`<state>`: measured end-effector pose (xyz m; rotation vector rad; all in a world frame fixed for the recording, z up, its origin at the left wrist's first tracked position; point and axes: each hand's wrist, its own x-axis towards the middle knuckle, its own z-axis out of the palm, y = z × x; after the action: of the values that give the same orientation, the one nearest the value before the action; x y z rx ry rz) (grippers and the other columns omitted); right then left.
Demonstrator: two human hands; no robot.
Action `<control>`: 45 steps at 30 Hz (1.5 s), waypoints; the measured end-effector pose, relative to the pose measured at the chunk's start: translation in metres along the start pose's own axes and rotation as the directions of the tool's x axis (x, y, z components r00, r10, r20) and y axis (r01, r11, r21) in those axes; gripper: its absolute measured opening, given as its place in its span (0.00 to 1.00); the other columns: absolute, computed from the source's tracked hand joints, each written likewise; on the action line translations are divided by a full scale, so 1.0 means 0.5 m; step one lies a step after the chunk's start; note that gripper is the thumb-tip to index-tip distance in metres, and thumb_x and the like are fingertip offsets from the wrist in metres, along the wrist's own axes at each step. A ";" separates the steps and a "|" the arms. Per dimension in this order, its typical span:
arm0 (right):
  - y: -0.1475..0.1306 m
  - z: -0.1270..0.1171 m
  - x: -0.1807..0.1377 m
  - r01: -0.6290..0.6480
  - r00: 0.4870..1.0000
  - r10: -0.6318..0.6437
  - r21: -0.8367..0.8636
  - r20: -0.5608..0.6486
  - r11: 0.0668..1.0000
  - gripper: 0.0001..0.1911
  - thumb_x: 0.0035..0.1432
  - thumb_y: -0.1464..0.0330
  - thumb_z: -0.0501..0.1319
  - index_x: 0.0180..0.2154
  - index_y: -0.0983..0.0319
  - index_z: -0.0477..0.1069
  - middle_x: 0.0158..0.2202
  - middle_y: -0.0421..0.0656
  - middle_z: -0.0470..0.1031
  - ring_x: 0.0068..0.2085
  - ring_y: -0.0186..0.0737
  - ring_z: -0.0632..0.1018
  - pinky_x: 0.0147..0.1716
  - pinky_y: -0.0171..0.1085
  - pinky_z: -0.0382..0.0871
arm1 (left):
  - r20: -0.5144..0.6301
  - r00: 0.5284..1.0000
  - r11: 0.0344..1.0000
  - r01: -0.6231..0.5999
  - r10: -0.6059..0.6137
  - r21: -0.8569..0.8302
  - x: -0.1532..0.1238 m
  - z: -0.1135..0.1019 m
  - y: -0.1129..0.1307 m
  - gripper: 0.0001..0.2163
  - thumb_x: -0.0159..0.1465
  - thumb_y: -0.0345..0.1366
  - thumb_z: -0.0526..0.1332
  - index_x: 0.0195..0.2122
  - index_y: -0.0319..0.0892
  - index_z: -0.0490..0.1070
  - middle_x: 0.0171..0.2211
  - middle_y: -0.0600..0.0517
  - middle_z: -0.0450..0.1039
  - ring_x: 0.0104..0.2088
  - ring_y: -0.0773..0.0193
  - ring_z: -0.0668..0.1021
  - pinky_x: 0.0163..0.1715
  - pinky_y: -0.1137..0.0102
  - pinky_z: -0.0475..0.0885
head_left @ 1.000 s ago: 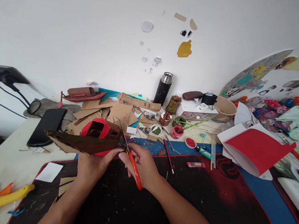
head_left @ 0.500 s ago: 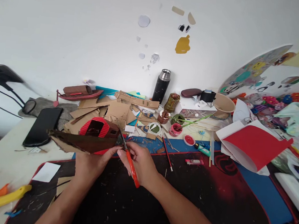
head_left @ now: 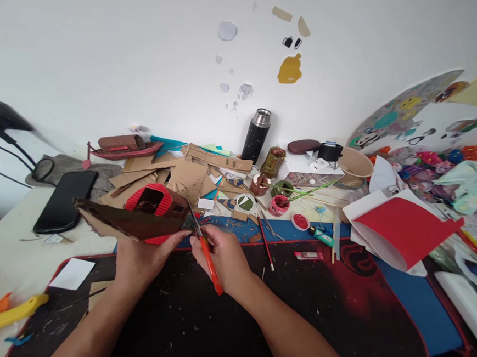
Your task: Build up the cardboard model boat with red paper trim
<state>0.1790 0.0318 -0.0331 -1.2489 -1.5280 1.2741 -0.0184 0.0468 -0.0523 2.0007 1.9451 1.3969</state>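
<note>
My left hand grips a small cardboard model house, painted brown with a red corrugated front and a dark opening. A wide dark-painted flap with raw cardboard edges sticks out from it to the left. In my right hand is a pair of scissors with orange-red handles. Their blades point up and away, right beside the model's right end; whether they touch it I cannot tell. Both hands are close together above the dark mat, and the left fingers are partly hidden under the model.
Cardboard scraps pile up behind the model, near a brown model boat. A black flask and open paint jars stand further right. A paintbrush lies on the mat. A phone and yellow glue gun are left.
The whole view has shifted slightly. My hands, the model and the scissors keep nearly the same pose, with the model's left flap tilted a little more upward.
</note>
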 end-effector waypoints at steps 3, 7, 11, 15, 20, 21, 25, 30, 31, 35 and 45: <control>0.001 0.000 0.001 0.006 1.000 -0.006 -0.021 -0.008 1.000 0.08 0.66 0.62 0.67 0.36 0.59 0.76 0.28 0.37 0.75 0.28 0.35 0.72 0.31 0.35 0.64 | -0.006 1.000 0.999 -0.030 0.030 -0.021 0.003 -0.001 -0.003 0.24 0.62 0.63 0.72 0.40 0.46 0.83 0.43 0.38 0.88 0.57 0.30 0.85 0.63 0.39 0.77; 0.004 0.000 0.001 0.010 1.000 -0.012 -0.093 -0.020 0.996 0.04 0.65 0.66 0.67 0.36 0.59 0.78 0.28 0.38 0.76 0.28 0.35 0.73 0.32 0.35 0.64 | 0.022 0.999 0.998 -0.031 0.032 -0.048 0.006 -0.003 -0.007 0.23 0.64 0.60 0.72 0.44 0.44 0.84 0.46 0.37 0.89 0.54 0.32 0.86 0.64 0.39 0.77; 0.007 -0.003 0.000 0.015 0.999 -0.019 -0.142 -0.030 0.990 0.03 0.65 0.68 0.67 0.37 0.60 0.79 0.28 0.38 0.77 0.28 0.35 0.73 0.33 0.34 0.64 | 0.016 1.000 0.998 -0.025 0.026 -0.063 0.007 -0.007 -0.007 0.23 0.62 0.59 0.73 0.44 0.44 0.84 0.48 0.36 0.88 0.58 0.30 0.85 0.65 0.39 0.76; 0.007 -0.002 0.000 0.018 0.999 -0.022 -0.156 -0.026 0.988 0.03 0.65 0.68 0.68 0.38 0.60 0.81 0.29 0.39 0.79 0.29 0.36 0.75 0.34 0.35 0.66 | 0.083 0.997 0.995 0.007 0.001 -0.096 0.011 -0.012 -0.010 0.19 0.62 0.58 0.73 0.40 0.46 0.84 0.42 0.42 0.89 0.51 0.35 0.88 0.62 0.43 0.79; 0.003 -0.003 -0.005 -0.035 0.999 0.033 0.071 0.031 0.997 0.13 0.68 0.55 0.70 0.42 0.59 0.82 0.26 0.37 0.74 0.26 0.36 0.75 0.26 0.33 0.68 | 0.084 0.996 0.999 -0.019 0.022 -0.041 0.016 -0.015 -0.013 0.22 0.62 0.61 0.72 0.40 0.45 0.84 0.43 0.39 0.89 0.51 0.33 0.87 0.63 0.41 0.77; 0.002 -0.005 -0.007 -0.049 0.997 0.043 0.107 0.057 0.993 0.16 0.68 0.53 0.71 0.44 0.59 0.82 0.25 0.36 0.73 0.24 0.36 0.74 0.24 0.33 0.67 | 0.081 0.996 0.999 -0.024 0.028 -0.044 0.017 -0.015 -0.012 0.22 0.63 0.60 0.72 0.40 0.45 0.84 0.43 0.39 0.89 0.51 0.33 0.87 0.62 0.41 0.77; -0.005 -0.018 -0.010 -0.108 0.984 0.076 0.196 0.162 0.975 0.22 0.66 0.49 0.74 0.51 0.59 0.82 0.27 0.35 0.73 0.20 0.32 0.72 0.18 0.31 0.64 | 0.070 0.997 0.997 -0.031 0.036 -0.068 0.018 -0.018 -0.009 0.19 0.63 0.57 0.72 0.38 0.46 0.85 0.40 0.43 0.90 0.47 0.37 0.89 0.60 0.45 0.80; -0.018 -0.026 -0.009 -0.200 0.960 0.138 0.249 0.246 0.948 0.29 0.63 0.45 0.75 0.54 0.59 0.82 0.30 0.38 0.80 0.22 0.34 0.77 0.23 0.33 0.72 | 0.044 0.998 0.998 -0.038 0.040 -0.057 0.017 -0.018 -0.014 0.18 0.62 0.56 0.73 0.35 0.46 0.84 0.35 0.44 0.89 0.41 0.40 0.88 0.53 0.48 0.82; -0.020 -0.027 -0.009 -0.199 0.959 0.136 0.249 0.250 0.948 0.30 0.61 0.45 0.76 0.54 0.59 0.82 0.30 0.38 0.81 0.24 0.36 0.80 0.26 0.35 0.75 | 0.037 0.999 0.998 -0.034 0.036 -0.053 0.017 -0.017 -0.016 0.18 0.62 0.57 0.73 0.35 0.46 0.84 0.35 0.44 0.89 0.40 0.40 0.88 0.52 0.49 0.82; -0.023 -0.031 -0.009 -0.166 0.954 0.086 0.266 0.286 0.950 0.34 0.56 0.46 0.80 0.55 0.58 0.80 0.33 0.39 0.84 0.38 0.47 0.88 0.42 0.43 0.82 | 0.018 0.999 0.999 -0.034 0.035 -0.036 0.018 -0.021 -0.015 0.19 0.61 0.59 0.72 0.33 0.47 0.83 0.34 0.45 0.88 0.40 0.40 0.88 0.49 0.51 0.82; -0.028 -0.055 -0.011 -0.206 0.909 0.118 0.185 0.400 0.961 0.47 0.45 0.44 0.84 0.61 0.57 0.77 0.49 0.50 0.88 0.51 0.58 0.89 0.53 0.50 0.82 | 0.116 0.993 1.000 0.020 -0.022 0.019 0.021 -0.035 0.005 0.18 0.64 0.57 0.67 0.34 0.48 0.83 0.35 0.45 0.88 0.48 0.36 0.88 0.55 0.47 0.79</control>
<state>0.2034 0.0323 -0.0137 -1.0362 -1.5124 1.8359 -0.0283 0.0455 -0.0344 2.0141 1.9301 1.2326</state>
